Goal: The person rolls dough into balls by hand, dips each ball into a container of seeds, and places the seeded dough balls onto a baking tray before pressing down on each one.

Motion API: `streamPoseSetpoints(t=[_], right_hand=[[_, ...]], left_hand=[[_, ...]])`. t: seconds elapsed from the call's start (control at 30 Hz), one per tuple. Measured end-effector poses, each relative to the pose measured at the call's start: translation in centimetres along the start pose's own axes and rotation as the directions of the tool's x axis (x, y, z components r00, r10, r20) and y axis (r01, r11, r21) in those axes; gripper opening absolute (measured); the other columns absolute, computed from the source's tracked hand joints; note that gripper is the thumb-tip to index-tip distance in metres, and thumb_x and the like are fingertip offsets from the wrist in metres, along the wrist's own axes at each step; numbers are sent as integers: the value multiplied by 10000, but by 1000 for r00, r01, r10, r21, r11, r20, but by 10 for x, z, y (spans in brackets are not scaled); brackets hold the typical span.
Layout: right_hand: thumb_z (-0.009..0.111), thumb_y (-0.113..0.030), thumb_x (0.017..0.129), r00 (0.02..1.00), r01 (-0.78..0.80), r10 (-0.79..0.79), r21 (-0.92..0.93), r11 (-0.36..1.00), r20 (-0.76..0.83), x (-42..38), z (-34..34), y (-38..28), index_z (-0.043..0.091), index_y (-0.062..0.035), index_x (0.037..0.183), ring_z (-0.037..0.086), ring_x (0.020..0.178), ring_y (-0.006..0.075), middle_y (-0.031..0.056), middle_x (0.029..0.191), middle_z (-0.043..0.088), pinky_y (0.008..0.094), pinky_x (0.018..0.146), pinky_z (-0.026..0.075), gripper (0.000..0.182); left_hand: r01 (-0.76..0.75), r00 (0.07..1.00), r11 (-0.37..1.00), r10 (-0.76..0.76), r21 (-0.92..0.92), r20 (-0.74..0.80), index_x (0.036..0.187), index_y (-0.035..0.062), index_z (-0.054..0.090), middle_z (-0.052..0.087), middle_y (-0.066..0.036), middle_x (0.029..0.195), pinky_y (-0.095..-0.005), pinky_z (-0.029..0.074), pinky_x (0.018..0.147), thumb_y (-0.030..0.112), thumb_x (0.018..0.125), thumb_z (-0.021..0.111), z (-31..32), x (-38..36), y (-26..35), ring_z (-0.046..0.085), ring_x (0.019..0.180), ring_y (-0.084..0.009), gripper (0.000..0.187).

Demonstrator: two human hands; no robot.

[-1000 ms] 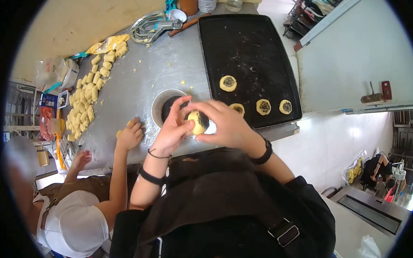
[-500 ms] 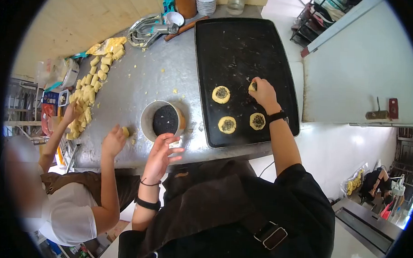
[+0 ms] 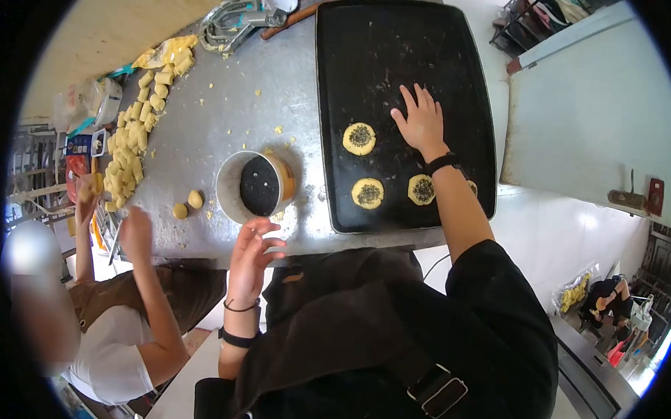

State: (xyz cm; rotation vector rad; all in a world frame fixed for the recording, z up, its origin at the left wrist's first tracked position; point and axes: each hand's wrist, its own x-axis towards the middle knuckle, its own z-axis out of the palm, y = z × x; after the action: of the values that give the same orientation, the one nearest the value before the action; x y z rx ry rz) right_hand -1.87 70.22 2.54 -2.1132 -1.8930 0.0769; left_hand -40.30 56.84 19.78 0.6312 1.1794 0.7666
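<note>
My right hand [image 3: 420, 124] lies spread, palm down, on the black baking tray [image 3: 385, 63]. Whatever is beneath its palm is hidden. Around it on the tray sit yellow dough rounds topped with black seeds: one [image 3: 359, 139] left of the hand, another [image 3: 368, 193] at the lower left, and one [image 3: 421, 189] below the wrist. My forearm partly covers a further round [image 3: 472, 187]. My left hand [image 3: 254, 251] hovers with loosely bent, parted fingers and holds nothing. It is just in front of a round tub [image 3: 229, 184] containing black seeds [image 3: 260, 185].
A co-worker stands at my left, one hand [image 3: 136, 236] blurred, the other [image 3: 89, 188] by a pile of dough pieces [image 3: 127, 158]. Two dough balls [image 3: 195, 199] rest left of the tub. A metal tool [image 3: 238, 21] and rolling pin [image 3: 301, 16] lie at the back.
My right hand had its fingers around a seeded dough round; now it is flat and spread on the tray. The co-worker's nearer hand has left the dough balls. The view has shifted slightly.
</note>
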Motion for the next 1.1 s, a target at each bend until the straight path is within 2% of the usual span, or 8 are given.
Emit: streamPoseSetpoints(t=[0.2, 0.33, 0.5, 0.8, 0.9, 0.97, 1.0, 1.1], right_hand=[[564, -470, 855, 999, -2, -1, -82, 997, -35, -2, -5, -5, 457, -160, 1350, 343, 1319, 333, 161, 1418, 391, 521, 1064, 287, 594], [703, -465, 755, 968, -251, 238, 439, 863, 84, 13, -22, 32, 561, -71, 1197, 525, 1108, 348, 193, 1175, 565, 418, 947, 423, 609], [856, -474, 558, 859, -451, 316, 306, 838, 402, -7, -27, 79, 504, -2, 1012, 538, 884, 244, 180, 992, 533, 342, 764, 468, 744], [836, -492, 559, 909, -357, 310, 140, 923, 278, -6, -16, 72, 531, 25, 1000, 568, 940, 335, 223, 1000, 570, 385, 790, 478, 745], [808, -523, 568, 939, -263, 217, 152, 953, 266, -4, -26, 63, 588, 51, 999, 604, 947, 354, 220, 988, 618, 390, 835, 484, 751], [819, -449, 604, 899, -383, 303, 231, 895, 316, -4, -29, 62, 568, 50, 1022, 602, 964, 321, 211, 999, 614, 364, 822, 478, 699], [823, -410, 617, 885, -430, 352, 247, 869, 304, -6, -29, 65, 560, 37, 1018, 602, 944, 314, 201, 985, 613, 365, 808, 475, 655], [798, -327, 651, 942, -331, 308, 227, 916, 131, -16, -41, 68, 549, 12, 1018, 554, 890, 295, 166, 972, 569, 378, 792, 455, 559]], left_hand=[[-51, 998, 998, 49, 27, 46, 1227, 59, 449, 553, -125, 1166, -303, 503, 764, 231, 942, 513, 9, -7, 12, 594, 924, -195, 339], [-137, 991, 989, 136, 51, 10, 1231, 59, 447, 564, -121, 1161, -306, 494, 773, 234, 946, 510, -16, -6, 20, 589, 920, -194, 340], [-195, 951, 979, 204, 59, -234, 1213, 79, 468, 564, -89, 1145, -311, 460, 798, 256, 951, 504, -82, -7, 28, 563, 922, -185, 318], [-245, 882, 967, 250, 66, -399, 1201, 99, 485, 570, -42, 1130, -309, 434, 831, 255, 940, 518, -163, -27, 37, 555, 926, -164, 307], [-246, 769, 926, 367, 287, -524, 1116, 81, 546, 581, -40, 1065, -290, 450, 792, 191, 919, 561, -184, -19, 41, 575, 936, -150, 226], [-304, 624, 640, 694, 706, -360, 1081, 39, 565, 605, -62, 1017, -292, 431, 836, 153, 875, 612, -242, 10, 15, 570, 970, -198, 239], [-121, 568, 451, 762, 885, -311, 1095, 33, 572, 616, -117, 1032, -351, 423, 881, 154, 807, 676, -257, 21, 11, 563, 1001, -284, 329], [65, 555, -53, 832, 996, 8, 1165, 93, 564, 543, -169, 1220, -434, 384, 986, 143, 716, 709, -262, 48, 11, 524, 1102, -363, 474]])
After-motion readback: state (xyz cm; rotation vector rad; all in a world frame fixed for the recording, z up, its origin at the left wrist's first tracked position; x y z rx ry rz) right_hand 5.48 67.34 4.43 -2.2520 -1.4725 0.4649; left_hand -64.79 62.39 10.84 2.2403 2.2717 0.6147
